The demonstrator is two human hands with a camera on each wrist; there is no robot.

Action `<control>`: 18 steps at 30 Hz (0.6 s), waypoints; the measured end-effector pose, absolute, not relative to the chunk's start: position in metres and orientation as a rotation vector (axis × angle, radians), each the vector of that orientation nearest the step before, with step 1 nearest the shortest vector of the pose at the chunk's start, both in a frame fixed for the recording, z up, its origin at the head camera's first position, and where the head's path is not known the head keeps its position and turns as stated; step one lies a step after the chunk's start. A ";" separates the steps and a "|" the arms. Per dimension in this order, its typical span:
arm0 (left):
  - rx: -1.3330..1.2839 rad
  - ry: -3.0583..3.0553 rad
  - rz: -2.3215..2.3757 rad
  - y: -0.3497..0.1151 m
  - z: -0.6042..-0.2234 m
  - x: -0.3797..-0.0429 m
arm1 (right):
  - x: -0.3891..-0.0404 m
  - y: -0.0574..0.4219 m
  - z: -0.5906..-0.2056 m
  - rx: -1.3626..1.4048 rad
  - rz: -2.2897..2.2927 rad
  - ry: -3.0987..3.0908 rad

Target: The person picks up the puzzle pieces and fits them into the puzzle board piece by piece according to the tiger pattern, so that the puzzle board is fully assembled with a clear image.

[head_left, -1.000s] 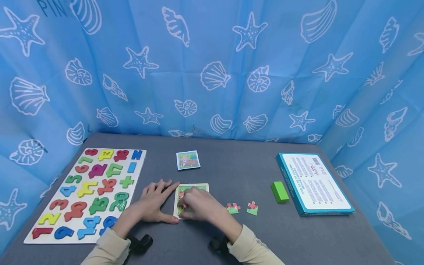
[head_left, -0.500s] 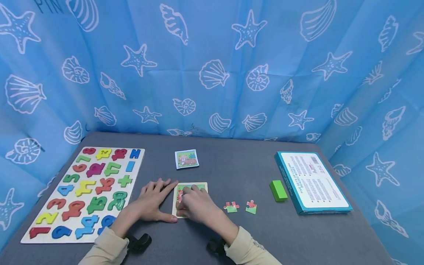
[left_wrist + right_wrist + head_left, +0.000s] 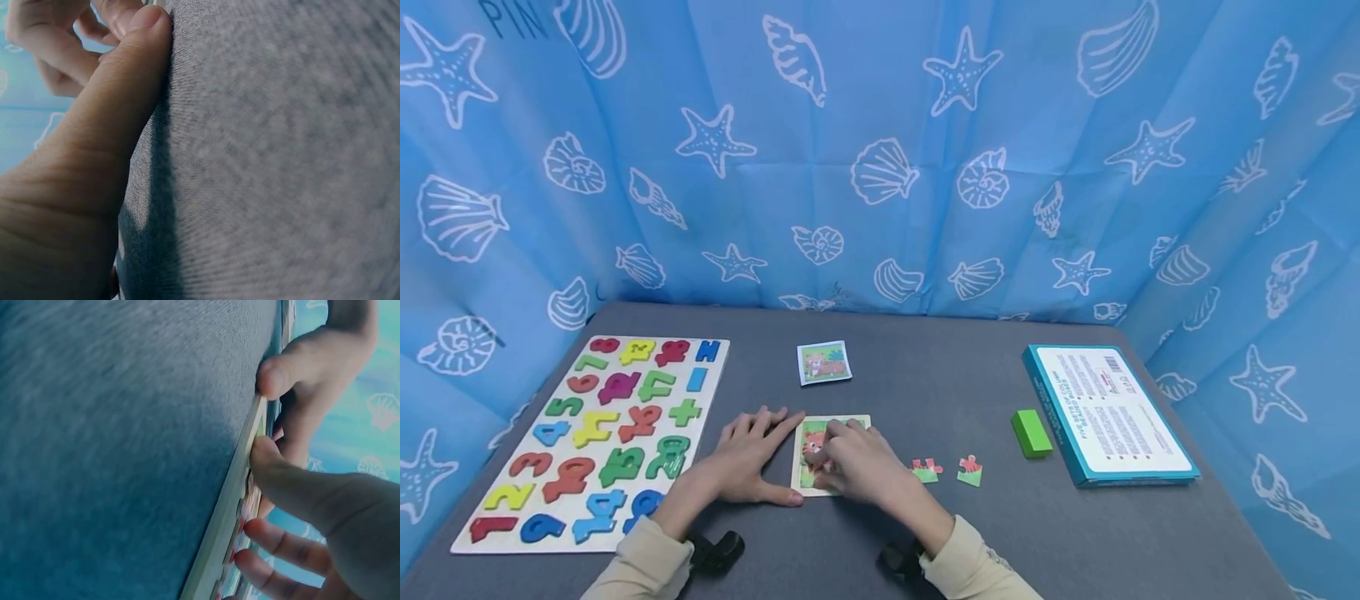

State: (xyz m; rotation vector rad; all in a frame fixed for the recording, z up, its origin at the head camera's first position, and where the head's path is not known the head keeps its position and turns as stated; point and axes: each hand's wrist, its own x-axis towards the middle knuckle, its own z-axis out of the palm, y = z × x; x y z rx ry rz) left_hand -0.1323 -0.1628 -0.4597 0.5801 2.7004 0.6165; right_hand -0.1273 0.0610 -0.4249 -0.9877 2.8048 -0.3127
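In the head view a small jigsaw tray [image 3: 797, 458] with a pale border and a tiger picture lies flat on the table. My left hand [image 3: 748, 458] rests at its left side, fingers spread, with the index fingertip near the upper left corner and the thumb [image 3: 131, 69] near the lower left. My right hand [image 3: 861, 462] covers the tray's right part. In the right wrist view its thumb [image 3: 267, 453] touches the tray's near border, while separate fingertips [image 3: 253, 559] touch the pieces. No piece shows between them. Two loose puzzle pieces [image 3: 927, 471] [image 3: 970, 471] lie right of that hand.
A picture card [image 3: 824, 362] lies behind the tray. On the left is a white number board [image 3: 715, 375] with coloured numerals. A green block [image 3: 1032, 434] and a teal-edged box [image 3: 1120, 417] are at the right. A blue curtain [image 3: 880, 100] hangs behind the table.
My right hand has shifted slightly to the right over the tray, and more of the tiger picture shows. My left hand stays at the tray's left side. The loose pieces have not moved.
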 end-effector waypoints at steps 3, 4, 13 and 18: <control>0.583 2.703 0.633 -0.163 -0.463 -0.133 | -0.126 0.058 -0.427 -0.968 -0.305 2.808; 0.582 2.705 0.637 -0.163 -0.464 -0.133 | -0.126 0.058 -0.427 -0.958 -0.307 2.805; 0.564 2.690 0.611 -0.162 -0.463 -0.133 | -0.128 0.060 -0.431 -1.005 -0.409 2.866; 0.571 2.693 0.600 -0.162 -0.458 -0.133 | -0.127 0.057 -0.432 -1.007 -0.382 2.861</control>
